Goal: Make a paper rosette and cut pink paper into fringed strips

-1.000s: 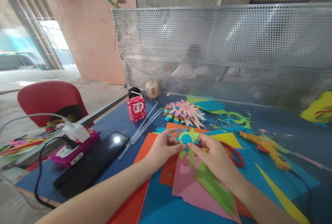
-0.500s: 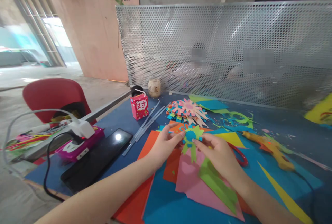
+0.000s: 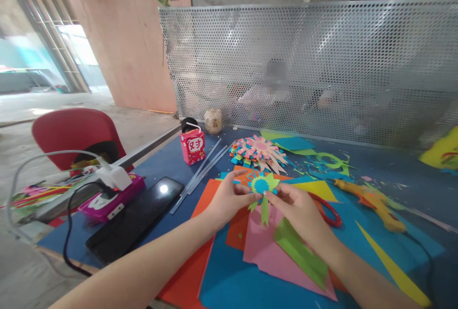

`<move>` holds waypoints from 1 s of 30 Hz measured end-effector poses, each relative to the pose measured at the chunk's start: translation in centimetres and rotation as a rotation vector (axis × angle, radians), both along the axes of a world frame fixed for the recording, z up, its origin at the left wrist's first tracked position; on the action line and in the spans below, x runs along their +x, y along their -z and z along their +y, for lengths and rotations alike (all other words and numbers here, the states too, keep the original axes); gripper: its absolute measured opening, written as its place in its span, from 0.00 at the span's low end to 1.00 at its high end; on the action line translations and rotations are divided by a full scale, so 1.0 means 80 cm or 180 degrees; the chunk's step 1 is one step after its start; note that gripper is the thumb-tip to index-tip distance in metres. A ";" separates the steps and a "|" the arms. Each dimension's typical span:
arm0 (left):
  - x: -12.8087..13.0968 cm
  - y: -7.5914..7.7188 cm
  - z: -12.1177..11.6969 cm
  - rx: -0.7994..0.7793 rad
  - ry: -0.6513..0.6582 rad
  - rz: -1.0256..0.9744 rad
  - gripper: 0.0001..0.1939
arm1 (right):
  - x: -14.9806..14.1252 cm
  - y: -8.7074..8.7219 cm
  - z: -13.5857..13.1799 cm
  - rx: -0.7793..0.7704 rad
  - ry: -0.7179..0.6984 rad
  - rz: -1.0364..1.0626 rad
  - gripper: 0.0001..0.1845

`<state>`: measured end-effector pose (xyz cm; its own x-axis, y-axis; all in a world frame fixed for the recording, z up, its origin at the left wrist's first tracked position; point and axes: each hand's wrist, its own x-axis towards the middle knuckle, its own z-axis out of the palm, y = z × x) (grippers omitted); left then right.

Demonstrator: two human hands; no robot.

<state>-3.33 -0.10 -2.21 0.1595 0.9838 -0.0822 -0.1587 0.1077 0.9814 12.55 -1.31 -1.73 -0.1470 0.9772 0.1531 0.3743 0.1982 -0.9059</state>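
A paper rosette [image 3: 261, 185] with a blue centre, green and blue petals and green ribbon tails is held between both hands. My left hand [image 3: 231, 197] pinches its left lower edge, with the thumb near the blue centre. My right hand [image 3: 291, 201] grips its lower right side between thumb and fingers. Under the hands lie a pink paper sheet [image 3: 263, 256] and a green paper strip [image 3: 304, 254]. Red-handled scissors [image 3: 332, 216] rest beside my right hand, partly hidden by it. Finished-looking paper rosettes [image 3: 259, 149] sit in a pile behind.
A yellow glue gun [image 3: 372, 204] lies at right, its cord trailing to the front. Clear glue sticks [image 3: 200, 170], a pink drink box [image 3: 193, 146], a black phone [image 3: 136, 218] and a purple power strip [image 3: 110, 197] are at left. A perforated metal screen [image 3: 304, 70] borders the back.
My left thumb has shifted from the rosette's upper left to its lower edge. The rosette has turned slightly, showing more of its green ring. My right hand has barely moved.
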 end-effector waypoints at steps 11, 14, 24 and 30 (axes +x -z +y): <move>0.001 0.004 0.000 0.0113 0.0113 0.0023 0.36 | 0.002 -0.005 -0.004 0.0056 0.0157 -0.0158 0.15; 0.000 0.005 0.001 0.0212 0.0110 0.0139 0.35 | 0.002 -0.003 -0.002 -0.0002 0.0155 -0.0071 0.14; 0.000 0.006 -0.001 0.0456 0.0482 -0.0078 0.41 | 0.007 0.006 0.006 -0.0159 0.0137 0.0236 0.15; -0.001 0.007 -0.002 0.0544 0.0380 0.0042 0.37 | 0.007 0.012 0.008 -0.0351 -0.0043 0.0524 0.15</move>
